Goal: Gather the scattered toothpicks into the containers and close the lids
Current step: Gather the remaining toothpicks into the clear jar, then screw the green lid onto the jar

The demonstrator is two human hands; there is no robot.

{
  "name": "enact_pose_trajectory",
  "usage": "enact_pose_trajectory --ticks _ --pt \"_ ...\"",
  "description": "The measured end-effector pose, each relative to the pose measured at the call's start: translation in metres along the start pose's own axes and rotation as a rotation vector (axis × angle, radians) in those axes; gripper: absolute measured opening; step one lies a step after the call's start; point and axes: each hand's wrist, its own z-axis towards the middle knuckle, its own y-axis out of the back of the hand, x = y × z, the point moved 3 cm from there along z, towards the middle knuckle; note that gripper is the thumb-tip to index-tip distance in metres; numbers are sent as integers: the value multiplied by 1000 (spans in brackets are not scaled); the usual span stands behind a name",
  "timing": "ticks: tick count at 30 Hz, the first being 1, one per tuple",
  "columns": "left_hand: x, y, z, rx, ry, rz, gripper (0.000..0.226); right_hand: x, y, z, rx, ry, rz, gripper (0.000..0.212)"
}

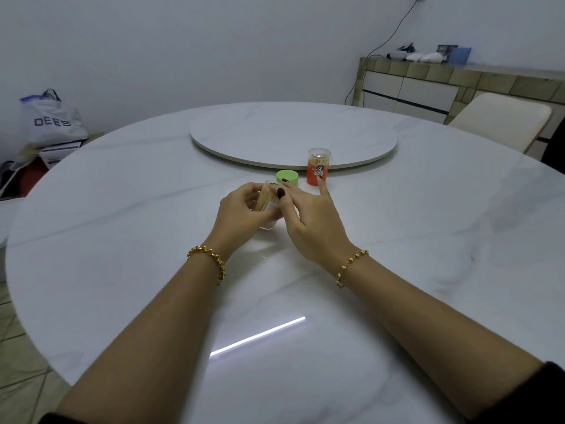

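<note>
A bundle of toothpicks (266, 198) sits between both hands over the middle of the white round table (428, 240). My left hand (241, 209) curls round the bundle from the left. My right hand (308, 215) pinches it from the right, thumb on top, with the index finger stretched out toward the red container. Something clear (269, 224), perhaps a lid or cup, shows under the hands. A green container (287, 178) stands just beyond the hands. To its right stands a red container (319, 166) with a clear lid on and toothpicks inside.
A raised round turntable (293, 133) fills the table's far centre. A cream chair (501, 120) stands at the right edge, and a sideboard (428, 87) lines the back wall. Bags and boxes (52, 123) lie on the floor to the left.
</note>
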Motion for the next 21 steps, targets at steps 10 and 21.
enact_pose_trajectory --ticks 10,21 --pt "0 -3 -1 104 18 -78 45 -20 10 5 -62 171 -381 51" --pt "11 5 5 35 56 -67 48 -24 -1 12 35 -16 132 39"
